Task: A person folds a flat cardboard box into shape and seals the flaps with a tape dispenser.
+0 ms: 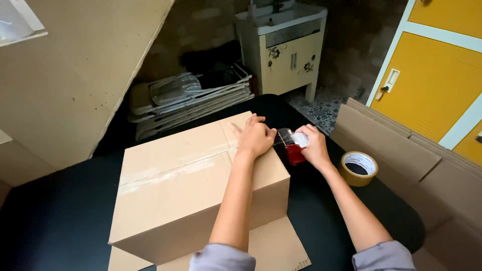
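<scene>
- The cardboard box (186, 185) stands closed on the black table (60, 216), near the middle of the view, and its top seam is covered with a strip of clear tape (175, 168).
- The left hand (255, 138) lies flat and palm down on the far right corner of the box top, at about 12 o'clock from the box centre. The fingers are together and press on the end of the tape; the hand grips nothing.
- The right hand (312, 145) is just beside the left one, at 3 o'clock from it, past the edge of the box. It is closed around a red tape dispenser (292, 150), which touches the upper right edge of the box.
- A short piece of clear tape runs from the dispenser to the box corner, under the left fingertips.
- A roll of brown tape (358, 168) lies on the table at 3 o'clock from the right hand, near but apart from it.
- Flat cardboard sheets (401, 145) lean at the right side of the table.
- 1 flat piece of cardboard (278, 248) lies under the box at 6 o'clock.
- A small cream cabinet with a sink (283, 47) stands on the floor at 12 o'clock, well apart from the table.
</scene>
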